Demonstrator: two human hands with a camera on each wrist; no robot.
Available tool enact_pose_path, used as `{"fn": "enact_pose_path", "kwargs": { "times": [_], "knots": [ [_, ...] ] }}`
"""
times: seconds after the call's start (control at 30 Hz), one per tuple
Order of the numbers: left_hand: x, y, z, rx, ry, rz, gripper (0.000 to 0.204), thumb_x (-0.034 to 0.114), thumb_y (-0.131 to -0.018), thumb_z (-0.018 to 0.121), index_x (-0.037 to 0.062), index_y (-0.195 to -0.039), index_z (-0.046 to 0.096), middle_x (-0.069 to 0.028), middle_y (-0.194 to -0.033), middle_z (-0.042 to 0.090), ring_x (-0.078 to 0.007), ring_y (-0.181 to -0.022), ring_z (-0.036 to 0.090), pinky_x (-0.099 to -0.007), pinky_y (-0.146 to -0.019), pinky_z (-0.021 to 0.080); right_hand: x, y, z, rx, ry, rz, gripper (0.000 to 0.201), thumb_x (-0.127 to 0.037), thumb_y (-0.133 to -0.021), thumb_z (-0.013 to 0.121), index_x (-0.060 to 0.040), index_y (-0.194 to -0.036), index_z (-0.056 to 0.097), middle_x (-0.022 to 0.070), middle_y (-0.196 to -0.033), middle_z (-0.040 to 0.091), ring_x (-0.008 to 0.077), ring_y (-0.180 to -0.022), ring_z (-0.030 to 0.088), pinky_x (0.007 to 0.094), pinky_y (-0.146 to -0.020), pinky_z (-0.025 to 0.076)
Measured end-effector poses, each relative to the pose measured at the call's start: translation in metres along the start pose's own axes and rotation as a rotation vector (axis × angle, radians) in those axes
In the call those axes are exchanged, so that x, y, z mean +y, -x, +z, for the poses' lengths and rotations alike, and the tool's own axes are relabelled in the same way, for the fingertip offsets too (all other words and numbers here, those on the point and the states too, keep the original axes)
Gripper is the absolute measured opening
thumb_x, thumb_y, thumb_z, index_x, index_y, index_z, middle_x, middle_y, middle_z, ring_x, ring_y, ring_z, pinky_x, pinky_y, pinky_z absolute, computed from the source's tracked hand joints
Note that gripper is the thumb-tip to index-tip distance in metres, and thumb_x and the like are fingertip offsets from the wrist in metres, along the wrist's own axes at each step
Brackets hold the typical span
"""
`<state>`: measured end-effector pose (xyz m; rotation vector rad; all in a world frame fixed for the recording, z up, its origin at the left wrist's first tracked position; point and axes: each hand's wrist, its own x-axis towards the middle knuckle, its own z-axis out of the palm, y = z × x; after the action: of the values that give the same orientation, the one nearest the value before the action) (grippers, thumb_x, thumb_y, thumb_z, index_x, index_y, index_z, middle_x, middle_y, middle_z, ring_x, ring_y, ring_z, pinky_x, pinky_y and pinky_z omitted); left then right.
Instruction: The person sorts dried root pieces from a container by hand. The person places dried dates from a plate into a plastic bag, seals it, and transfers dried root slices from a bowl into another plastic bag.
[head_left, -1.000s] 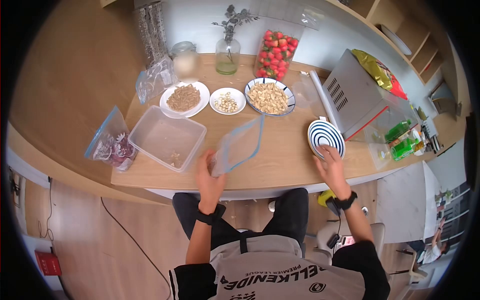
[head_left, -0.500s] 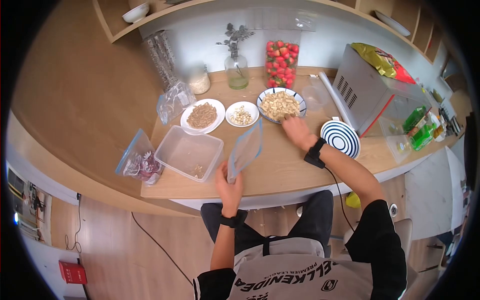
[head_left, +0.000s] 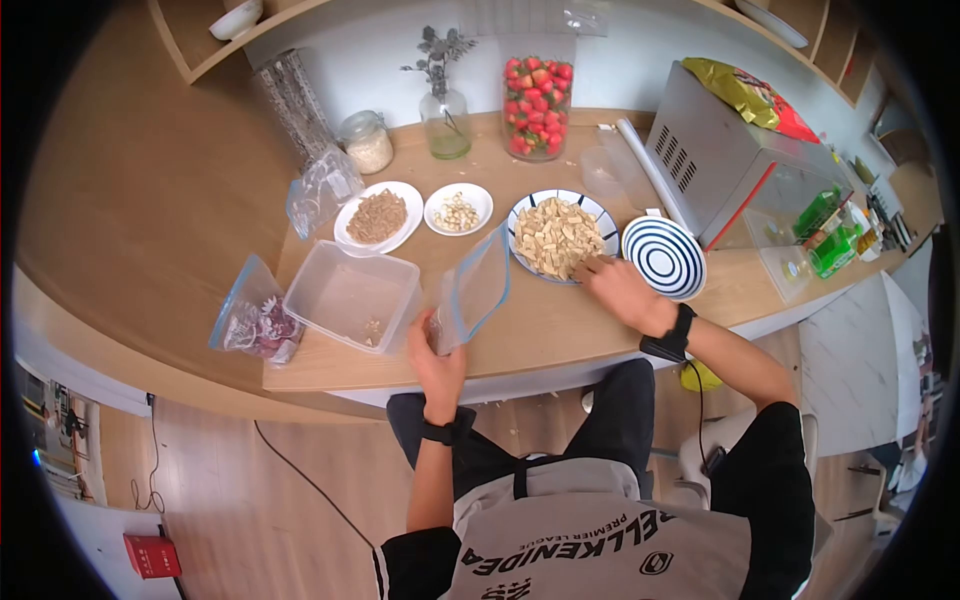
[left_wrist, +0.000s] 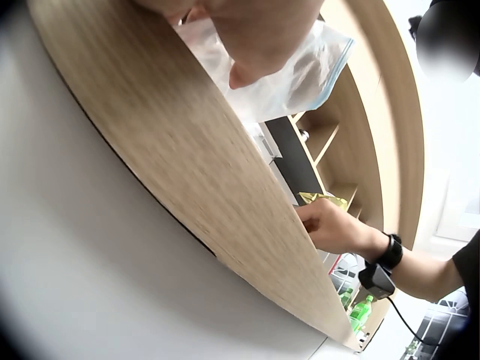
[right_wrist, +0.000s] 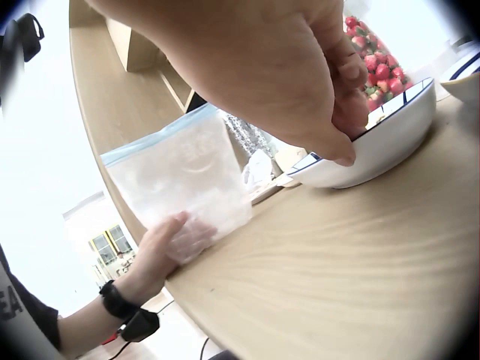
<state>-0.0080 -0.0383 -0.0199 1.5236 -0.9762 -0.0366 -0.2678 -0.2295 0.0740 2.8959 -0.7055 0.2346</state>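
My left hand (head_left: pixel 437 362) holds a clear zip bag (head_left: pixel 478 285) upright by its lower part, near the table's front edge. The bag's blue-edged mouth points up, and in the right wrist view the bag (right_wrist: pixel 180 169) looks empty. My right hand (head_left: pixel 622 290) grips the near rim of a blue-and-white bowl (right_wrist: pixel 390 154), thumb on the outer wall and fingers over the edge. Pale dried pieces (head_left: pixel 555 232) fill this bowl. Close to its right is a blue-and-white striped dish (head_left: pixel 664 258).
A clear plastic box (head_left: pixel 340 300) with a few crumbs stands left of the bag, beside a filled zip bag (head_left: pixel 262 318). Behind are plates of brown sticks (head_left: pixel 377 216) and small pale pieces (head_left: pixel 457 211), a vase (head_left: pixel 445 125) and a strawberry container (head_left: pixel 537 110). A microwave (head_left: pixel 720 165) stands right.
My right hand has moved from the striped dish to the bowl of dried pieces. The bowl has slid toward me and to the right, close to the striped dish. My left hand keeps holding the bag.
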Motion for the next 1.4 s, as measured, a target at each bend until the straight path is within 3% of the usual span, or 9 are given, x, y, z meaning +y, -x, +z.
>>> {"fn": "enact_pose_path", "kwargs": {
  "times": [0.23,0.3,0.43,0.5,0.6,0.77,0.83,0.93,1.4],
  "knots": [
    [0.005,0.002,0.005,-0.010,-0.006,0.020,0.052,0.003,-0.081,0.078,-0.0017,-0.129,0.058,-0.0201,-0.119,0.064,-0.0374,-0.110,0.064,-0.0416,-0.097,0.051,-0.006,0.009,-0.040,0.004,-0.507,0.006,0.016,-0.018,-0.090,0.069,-0.0021,-0.090,0.070,0.0136,-0.087,0.069,0.0356,-0.082,0.068,0.0440,-0.071,0.055],
    [0.011,0.001,0.003,-0.005,-0.112,0.055,0.051,0.003,-0.081,0.077,-0.0011,-0.128,0.058,-0.0198,-0.118,0.065,-0.0378,-0.108,0.064,-0.0414,-0.095,0.052,-0.001,-0.008,-0.044,-0.092,-0.506,0.074,0.021,-0.020,-0.091,0.069,-0.0018,-0.101,0.071,0.0159,-0.102,0.071,0.0366,-0.091,0.067,0.0448,-0.078,0.055],
    [0.001,0.003,0.000,-0.027,-0.160,0.074,0.054,0.002,-0.081,0.079,-0.0014,-0.131,0.059,-0.0182,-0.123,0.066,-0.0309,-0.111,0.067,-0.0385,-0.096,0.053,0.009,-0.037,-0.004,0.079,-0.429,-0.054,0.037,-0.021,-0.091,0.070,-0.0055,-0.124,0.067,0.0196,-0.119,0.064,0.0394,-0.111,0.061,0.0467,-0.096,0.050],
    [0.002,0.002,0.001,-0.033,-0.137,0.053,0.053,0.002,-0.080,0.079,-0.0008,-0.129,0.059,-0.0180,-0.121,0.067,-0.0316,-0.111,0.067,-0.0390,-0.096,0.053,0.008,-0.047,0.003,-0.079,-0.383,-0.058,0.029,-0.016,-0.088,0.069,-0.0057,-0.115,0.072,0.0193,-0.113,0.065,0.0393,-0.108,0.064,0.0492,-0.093,0.051],
    [0.007,0.001,0.002,-0.030,-0.096,0.040,0.054,0.005,-0.078,0.079,-0.0005,-0.128,0.059,-0.0211,-0.118,0.064,-0.0395,-0.109,0.064,-0.0425,-0.095,0.052,0.010,-0.052,0.008,-0.028,-0.393,-0.059,0.015,-0.010,-0.085,0.068,-0.0036,-0.098,0.071,0.0176,-0.099,0.066,0.0393,-0.097,0.066,0.0492,-0.085,0.053],
    [0.007,0.001,0.004,-0.019,-0.109,0.085,0.051,0.003,-0.080,0.078,-0.0013,-0.127,0.059,-0.0214,-0.118,0.066,-0.0386,-0.109,0.066,-0.0421,-0.096,0.052,0.018,-0.039,-0.002,0.125,-0.493,-0.014,0.007,-0.009,-0.084,0.069,-0.0028,-0.086,0.069,0.0159,-0.089,0.067,0.0395,-0.089,0.066,0.0471,-0.081,0.053],
    [0.007,0.002,0.004,-0.011,-0.124,0.074,0.048,0.000,-0.081,0.077,-0.0015,-0.127,0.060,-0.0208,-0.118,0.067,-0.0361,-0.109,0.068,-0.0406,-0.095,0.054,0.022,-0.036,-0.006,0.126,-0.501,0.011,0.008,-0.010,-0.086,0.071,-0.0020,-0.087,0.070,0.0162,-0.086,0.069,0.0374,-0.083,0.067,0.0442,-0.076,0.054],
    [0.009,0.000,0.002,-0.006,-0.129,0.083,0.047,0.000,-0.081,0.076,-0.0018,-0.125,0.061,-0.0212,-0.117,0.068,-0.0364,-0.109,0.068,-0.0409,-0.095,0.054,0.028,-0.033,-0.009,0.039,-0.614,0.139,0.009,-0.009,-0.090,0.073,-0.0003,-0.093,0.073,0.0139,-0.080,0.072,0.0239,-0.072,0.070,0.0351,-0.070,0.055],
    [0.010,-0.001,0.002,-0.002,-0.122,0.064,0.043,0.001,-0.081,0.074,-0.0010,-0.123,0.062,-0.0192,-0.114,0.068,-0.0352,-0.105,0.068,-0.0394,-0.093,0.054,-0.013,-0.055,-0.085,0.136,-0.856,0.120,0.015,-0.015,-0.096,0.074,-0.0002,-0.100,0.074,0.0039,-0.081,0.072,0.0078,-0.068,0.060,0.0261,-0.065,0.050]
  ]
}}
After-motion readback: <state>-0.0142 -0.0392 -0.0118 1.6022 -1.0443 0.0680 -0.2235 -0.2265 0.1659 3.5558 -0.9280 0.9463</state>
